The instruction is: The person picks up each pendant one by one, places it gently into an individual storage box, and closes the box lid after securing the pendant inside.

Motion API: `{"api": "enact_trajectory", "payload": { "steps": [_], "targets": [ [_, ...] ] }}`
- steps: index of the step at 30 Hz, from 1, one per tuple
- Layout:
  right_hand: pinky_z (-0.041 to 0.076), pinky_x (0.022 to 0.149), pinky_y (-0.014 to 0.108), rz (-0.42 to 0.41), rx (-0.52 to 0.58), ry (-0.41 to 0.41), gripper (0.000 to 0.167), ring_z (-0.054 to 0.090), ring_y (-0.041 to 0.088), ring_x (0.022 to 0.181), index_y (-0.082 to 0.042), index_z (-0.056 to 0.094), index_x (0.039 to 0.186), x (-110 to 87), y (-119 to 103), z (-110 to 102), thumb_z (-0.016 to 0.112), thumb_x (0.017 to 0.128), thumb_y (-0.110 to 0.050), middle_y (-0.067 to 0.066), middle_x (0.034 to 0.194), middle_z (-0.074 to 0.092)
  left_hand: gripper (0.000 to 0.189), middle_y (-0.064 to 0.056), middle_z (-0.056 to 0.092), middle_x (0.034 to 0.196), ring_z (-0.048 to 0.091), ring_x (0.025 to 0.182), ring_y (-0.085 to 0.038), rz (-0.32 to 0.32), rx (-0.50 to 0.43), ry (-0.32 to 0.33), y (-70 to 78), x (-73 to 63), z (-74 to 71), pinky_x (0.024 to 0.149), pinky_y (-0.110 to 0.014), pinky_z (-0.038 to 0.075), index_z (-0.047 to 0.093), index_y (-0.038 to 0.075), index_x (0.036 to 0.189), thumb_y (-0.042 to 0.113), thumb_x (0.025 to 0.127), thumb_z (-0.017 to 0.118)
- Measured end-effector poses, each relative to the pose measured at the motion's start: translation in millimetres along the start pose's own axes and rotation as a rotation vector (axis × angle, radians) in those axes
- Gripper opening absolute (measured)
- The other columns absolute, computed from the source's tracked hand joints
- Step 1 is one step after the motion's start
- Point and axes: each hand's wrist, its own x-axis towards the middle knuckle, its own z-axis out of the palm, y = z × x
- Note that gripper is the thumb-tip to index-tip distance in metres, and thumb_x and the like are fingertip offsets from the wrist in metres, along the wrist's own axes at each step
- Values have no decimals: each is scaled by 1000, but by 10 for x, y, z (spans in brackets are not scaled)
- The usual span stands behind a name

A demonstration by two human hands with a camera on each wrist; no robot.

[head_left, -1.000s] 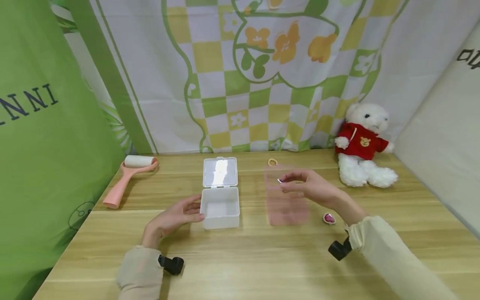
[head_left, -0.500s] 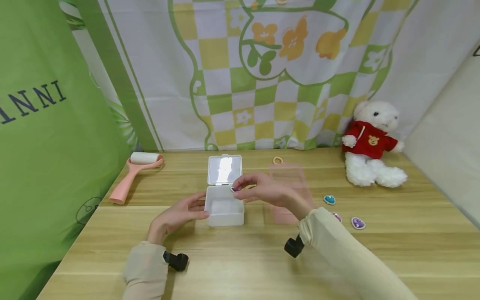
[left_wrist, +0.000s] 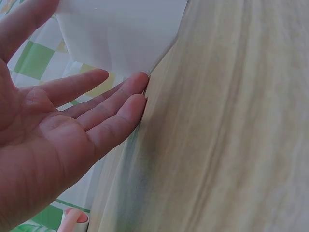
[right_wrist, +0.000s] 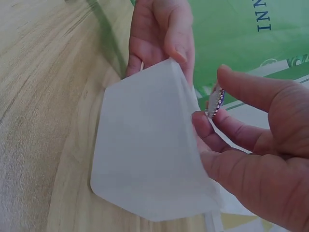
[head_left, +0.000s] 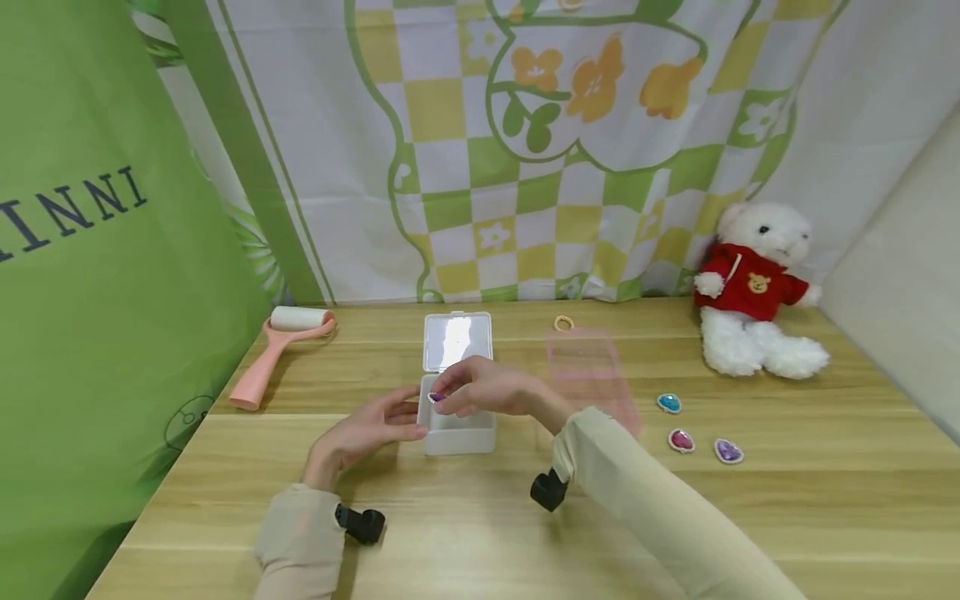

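A small white plastic box (head_left: 459, 442) stands on the table with its clear lid (head_left: 457, 337) tipped back. At its left side, my left hand (head_left: 372, 429) touches the wall with fairly straight fingers (left_wrist: 113, 104), the thumb by the front corner. Over the box's opening, my right hand (head_left: 498, 390) pinches a purple gem (right_wrist: 217, 102) with a beaded silvery edge between thumb and fingertips. The gem is held on edge, level with the rim in the right wrist view. The right hand hides part of the box's inside in the head view.
Blue (head_left: 669, 403), pink (head_left: 681, 441) and purple (head_left: 728, 451) gems lie to the right. A translucent pink sheet (head_left: 592, 375) lies behind the right arm, near a small yellow ring (head_left: 563, 322). A lint roller (head_left: 258, 375) lies left; a white teddy bear (head_left: 757, 292) sits back right.
My right hand has carried the purple gem from above the pink sheet leftward to over the box. The left hand has stayed at the box. The view has shifted slightly.
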Motion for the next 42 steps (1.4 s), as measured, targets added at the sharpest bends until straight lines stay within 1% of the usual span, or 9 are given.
{"api": "enact_trajectory", "payload": {
  "steps": [4,8,11,14,19,26,29,34,42],
  "targets": [
    [52,79,34,39,-8,-26,22,55,11,82,7,62,108,34,35,16,65,87,1,2,91,61,77,-30,34,146,33,134,-41,-5,4,-1,3,30,16,106,-46,36,20,-4,150,17,91,66],
    [50,71,28,82,-42,-30,17,52,11,76,6,62,101,67,56,40,66,85,5,2,85,58,80,-31,33,146,33,135,-42,-17,6,1,4,52,29,107,-47,34,18,-5,150,18,91,67],
    [44,60,23,114,-139,-18,14,48,10,67,3,64,97,81,46,70,66,84,5,0,78,55,80,-30,32,147,32,135,-42,-22,-2,-9,5,65,39,108,-47,33,17,-4,150,18,91,67],
    [39,53,20,137,-263,10,13,44,9,60,1,66,95,93,20,109,69,83,2,-2,72,52,81,-30,32,147,32,136,-41,-22,-11,-10,8,83,49,109,-49,30,17,-3,151,18,91,67],
    [37,52,18,159,-423,69,10,45,8,59,-2,69,88,137,23,170,73,79,-3,-3,67,52,82,-30,33,146,33,135,-41,-27,-15,-4,13,104,65,109,-49,29,17,-2,151,19,90,68],
    [35,49,18,189,-622,120,4,46,8,56,-7,71,77,210,61,241,71,75,-4,-5,63,54,82,-30,34,145,34,134,-40,-29,-24,-4,10,108,77,109,-49,30,18,-2,151,19,90,68],
    [35,47,18,225,-642,138,7,46,8,54,-8,70,74,238,66,280,70,73,-1,-4,62,55,82,-30,34,146,34,134,-40,-31,-23,-8,0,94,71,109,-49,30,17,-1,151,18,90,68],
    [34,45,18,284,-628,168,10,46,9,53,-9,67,71,291,44,327,69,74,1,-3,63,55,81,-29,38,144,35,134,-39,-20,-21,-12,-8,62,46,108,-47,32,17,-2,151,18,91,67],
    [37,46,19,280,-520,185,6,46,10,54,-6,68,79,315,-26,349,73,77,-3,-1,63,53,79,-29,38,143,34,134,-40,-14,-4,2,-18,2,-6,106,-45,35,18,-2,151,17,91,66]
  ]
}}
